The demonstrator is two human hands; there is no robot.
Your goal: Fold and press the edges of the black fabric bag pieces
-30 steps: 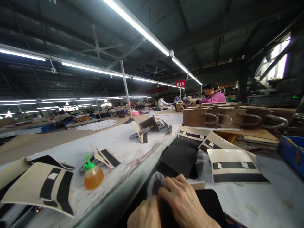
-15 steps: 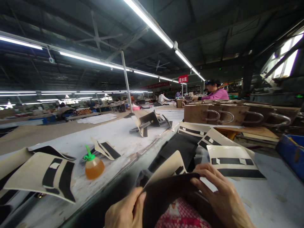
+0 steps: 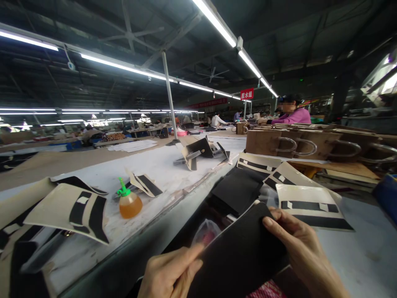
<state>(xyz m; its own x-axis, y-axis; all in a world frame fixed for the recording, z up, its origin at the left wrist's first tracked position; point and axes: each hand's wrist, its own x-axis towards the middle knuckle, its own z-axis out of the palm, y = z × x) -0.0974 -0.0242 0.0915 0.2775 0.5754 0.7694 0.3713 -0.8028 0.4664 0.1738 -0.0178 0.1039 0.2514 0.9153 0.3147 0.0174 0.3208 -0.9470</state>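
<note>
Dark roofing point(image 3: 279, 49) spans a long workshop, with rows of strip lights point(image 3: 215, 22) beneath it. Below, a white-covered worktop point(image 3: 149, 161) runs away into the distance. Beyond it at the right, a person in a purple top point(image 3: 296, 116) bends over a row of brown bag-shaped pieces point(image 3: 263, 142) with clear looped handles. Cream panels with black strips point(image 3: 307, 193) lie at the right, beside a pile of black sheets point(image 3: 234, 192). Nearest the camera, a black panel point(image 3: 242, 248) is held up, tilted, between two hands. The left hand point(image 3: 169, 269) pinches its left edge between thumb and forefinger; the right hand point(image 3: 299, 240) pinches its upper right corner, thumb in front and fingers behind. Smallest is a green-topped bottle point(image 3: 130, 207) of amber liquid, on the worktop at the left.
</note>
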